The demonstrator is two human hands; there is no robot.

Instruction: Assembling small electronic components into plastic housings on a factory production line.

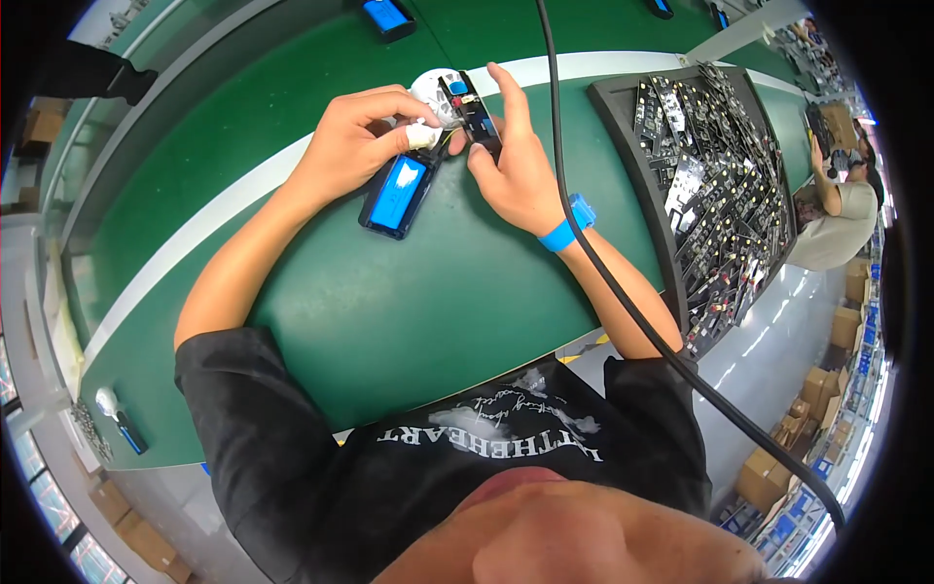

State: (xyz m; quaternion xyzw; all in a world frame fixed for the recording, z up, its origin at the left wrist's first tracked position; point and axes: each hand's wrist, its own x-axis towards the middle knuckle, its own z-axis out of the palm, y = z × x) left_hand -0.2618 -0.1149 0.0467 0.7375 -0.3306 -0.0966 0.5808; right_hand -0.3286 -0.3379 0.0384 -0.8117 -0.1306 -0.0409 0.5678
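My left hand is bent in at the far side of the bench, its thumb wrapped in white tape. Thumb and index finger close on a handheld device with a white round head. Its black housing with a blue battery lies below, on the green surface. My right hand, a blue band at the wrist, holds a black circuit board upright beside the white head, index finger stretched out. Thin wires run between board and housing; the fingers hide most of them.
A black tray heaped with circuit boards stands at my right. A black cable hangs across the view, over my right forearm. Further blue-and-black housings lie on the green strip beyond. A white-headed device lies at lower left. Another person sits far right.
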